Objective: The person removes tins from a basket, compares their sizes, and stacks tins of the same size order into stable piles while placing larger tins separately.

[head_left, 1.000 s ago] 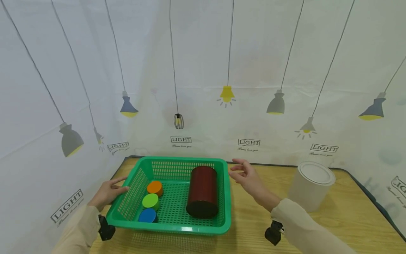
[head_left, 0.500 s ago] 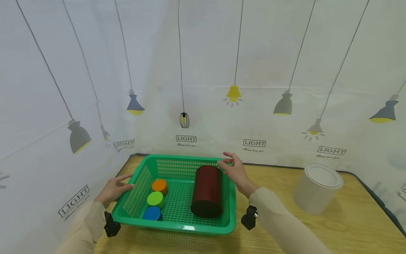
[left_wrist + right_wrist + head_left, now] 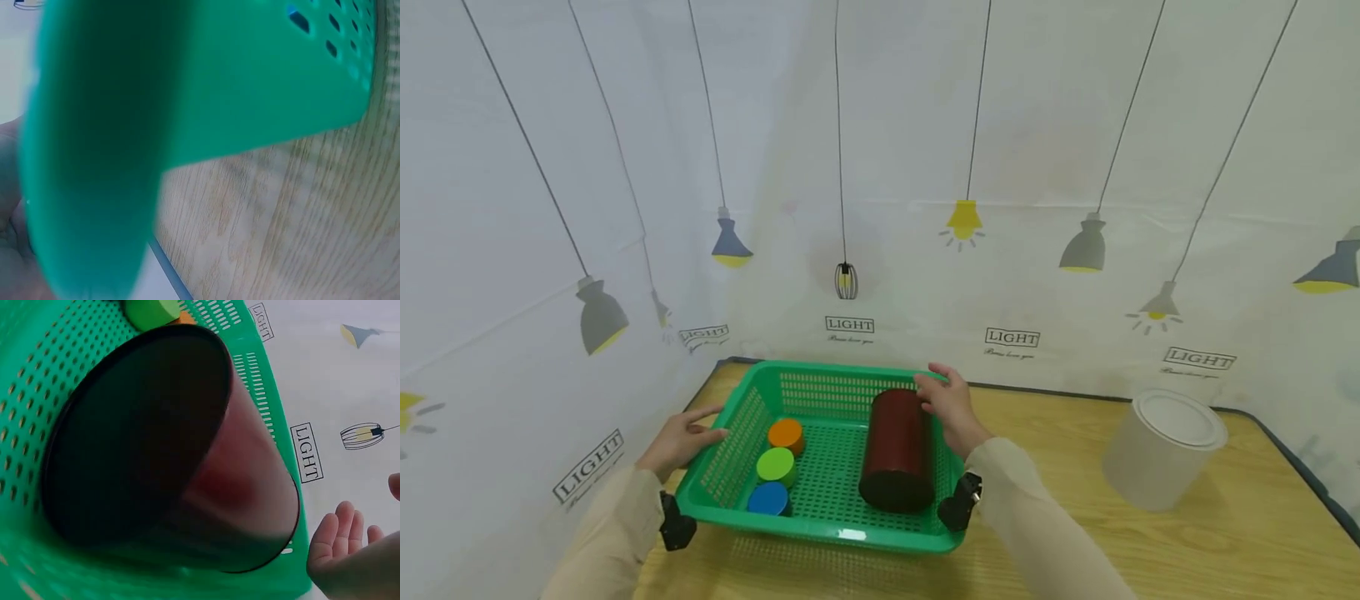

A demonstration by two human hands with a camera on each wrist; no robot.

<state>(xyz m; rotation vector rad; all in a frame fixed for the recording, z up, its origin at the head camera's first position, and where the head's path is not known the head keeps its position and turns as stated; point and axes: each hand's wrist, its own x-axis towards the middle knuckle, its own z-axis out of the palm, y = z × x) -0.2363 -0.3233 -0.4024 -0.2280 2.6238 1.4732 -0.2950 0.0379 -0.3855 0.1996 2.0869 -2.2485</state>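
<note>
Green basket (image 3: 820,533) sits on the wooden counter (image 3: 1187,550), lower centre of the head view. Inside it, near to far along the left side: blue disc (image 3: 768,497), green disc (image 3: 776,464), orange disc (image 3: 786,433). On the right side of the basket lies the dark red cylinder (image 3: 898,450), on its side, long axis running from the near edge toward the far wall, dark end cap facing the camera.

Left hand (image 3: 681,437) rests against the outside of the basket's left wall, fingers straight and relaxed, gripping nothing. The left wrist view shows only blurred green plastic (image 3: 187,94) and wood grain.

Right hand (image 3: 951,404) is over the far end of the cylinder, just inside the basket's right rim. Its fingers (image 3: 925,385) are spread and loosely bent at the cylinder's top right; I can't tell whether they touch it, and they are not closed round it. In the right wrist view the cylinder (image 3: 162,444) fills the frame, with the fingertips (image 3: 334,534) just right of its far rim and apart from it. The right hand is clearly the nearer one.

White lidded tub (image 3: 1165,450) stands upright at the right, well apart from the basket.

Versus a second ago: the right hand was outside the basket's right rim and has come in over the cylinder's far end. The left hand and cylinder have not shifted.
</note>
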